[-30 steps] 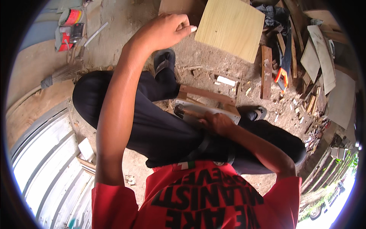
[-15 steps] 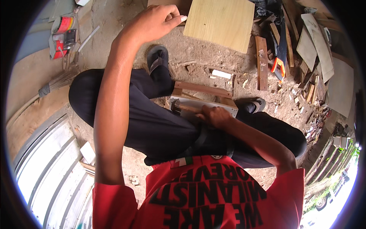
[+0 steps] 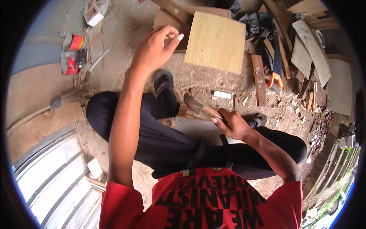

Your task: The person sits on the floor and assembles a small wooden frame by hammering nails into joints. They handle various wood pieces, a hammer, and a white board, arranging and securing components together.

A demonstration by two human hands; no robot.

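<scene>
My right hand (image 3: 233, 125) is closed round the wooden handle of a hammer (image 3: 204, 108), whose dark head points up and left. It is held above a white board (image 3: 196, 126) lying between my legs, against a low wooden frame (image 3: 184, 110). Raised at the upper left, my left hand (image 3: 155, 47) has its fingers curled and thumb close to the forefinger. Whether something small sits in that pinch is hidden. Just right of it, a square light-wood panel (image 3: 215, 42) lies on the ground, apart from the fingers.
A handsaw with an orange handle (image 3: 276, 83) leans among scrap wood at right, beside a brown plank (image 3: 259, 80). Red cans (image 3: 69, 63) stand at far left. A small white piece (image 3: 222, 94) lies in the dirt. My sandalled feet flank the frame.
My right hand has lifted the hammer from low over the white board, its head now higher. The left hand stays raised near the panel. The whole view has shifted, with the ground lower in it.
</scene>
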